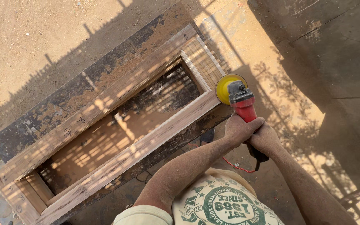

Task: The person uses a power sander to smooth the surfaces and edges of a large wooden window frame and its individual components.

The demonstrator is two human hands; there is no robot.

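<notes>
**Sander at the frame's corner: where the risk sits**

Head view: both hands wrap the red body of an angle sander [241, 100]. The left hand [240, 129] is closed around the grip nearest the head, and the right hand [264, 139] is closed just behind it, touching the left. The yellow disc [226, 88] stands on edge against the outer corner of a long wooden frame [117, 129], which lies flat on a dark, dust-caked workbench [63, 104].

Judging from this, the main danger is the disc catching the mitred corner: tilted this steeply, its rim could dig in, gouge the wood or kick the tool sideways. The frame shows no clamp, so a push might slide it along the bench. A red cord [238, 166] hangs below the wrists near the person's shirt [221, 204]; it could snag as the tool travels. Sawdust coats both forearms, which may loosen the grip.
</notes>
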